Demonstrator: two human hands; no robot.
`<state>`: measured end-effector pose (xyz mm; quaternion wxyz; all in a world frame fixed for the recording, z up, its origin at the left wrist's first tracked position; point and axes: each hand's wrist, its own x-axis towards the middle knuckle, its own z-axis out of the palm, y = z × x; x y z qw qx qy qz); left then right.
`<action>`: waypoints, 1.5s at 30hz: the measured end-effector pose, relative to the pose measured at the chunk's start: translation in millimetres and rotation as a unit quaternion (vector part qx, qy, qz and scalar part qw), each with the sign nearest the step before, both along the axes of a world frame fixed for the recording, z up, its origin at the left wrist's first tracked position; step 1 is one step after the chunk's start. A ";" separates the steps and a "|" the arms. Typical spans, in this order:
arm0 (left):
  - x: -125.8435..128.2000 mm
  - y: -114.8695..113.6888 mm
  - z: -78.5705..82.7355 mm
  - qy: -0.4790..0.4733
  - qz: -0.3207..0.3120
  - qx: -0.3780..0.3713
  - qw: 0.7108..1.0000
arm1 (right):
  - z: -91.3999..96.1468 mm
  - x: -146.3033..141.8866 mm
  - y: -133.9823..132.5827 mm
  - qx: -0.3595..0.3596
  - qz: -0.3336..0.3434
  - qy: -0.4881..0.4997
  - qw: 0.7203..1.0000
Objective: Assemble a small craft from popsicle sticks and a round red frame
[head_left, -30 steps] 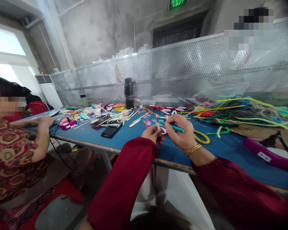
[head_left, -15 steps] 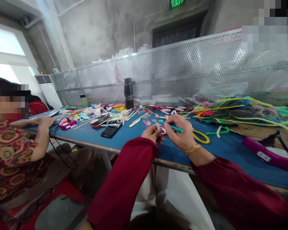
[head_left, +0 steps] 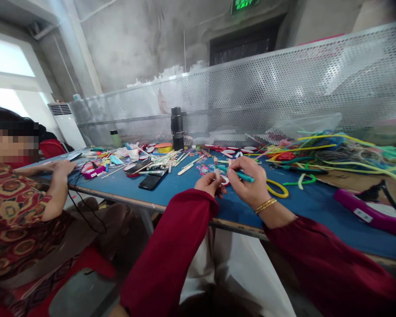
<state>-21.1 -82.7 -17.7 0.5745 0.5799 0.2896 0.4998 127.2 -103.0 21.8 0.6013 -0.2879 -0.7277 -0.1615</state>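
Observation:
My left hand (head_left: 210,184) is closed, its thumb and fingertips pinching a small wooden craft stick (head_left: 217,169) held upright just above the table's front part. Beside it on the right, my right hand (head_left: 251,179) grips a teal marker pen (head_left: 245,177) like a writing tool. The pen's tip points left toward the stick; whether it touches is too small to tell. A white and red ring-like piece (head_left: 225,180) shows between the hands, partly hidden by fingers. A yellow loop (head_left: 277,188) lies right of my right hand.
On the blue table (head_left: 303,207) stand a black flask (head_left: 177,127) and, to its left, a phone (head_left: 152,180) and loose sticks (head_left: 185,169). Right are tangled coloured cords (head_left: 336,154) and a purple power strip (head_left: 371,211). A co-worker (head_left: 16,215) sits at left.
My right hand has shifted slightly to the right with the teal marker pen. My left hand keeps the craft stick in nearly the same place.

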 end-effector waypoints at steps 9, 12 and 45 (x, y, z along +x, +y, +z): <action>0.6 -4.2 1.2 -0.010 0.003 -0.001 1.000 | 0.2 0.3 0.4 -0.009 -0.004 0.004 1.000; -0.2 -4.7 2.0 0.002 0.007 -0.004 1.000 | 0.0 0.5 0.4 -0.007 -0.006 0.002 1.000; -0.6 -5.7 3.4 -0.005 0.004 -0.005 1.000 | 2.0 0.0 -1.6 -0.031 -0.016 0.012 0.999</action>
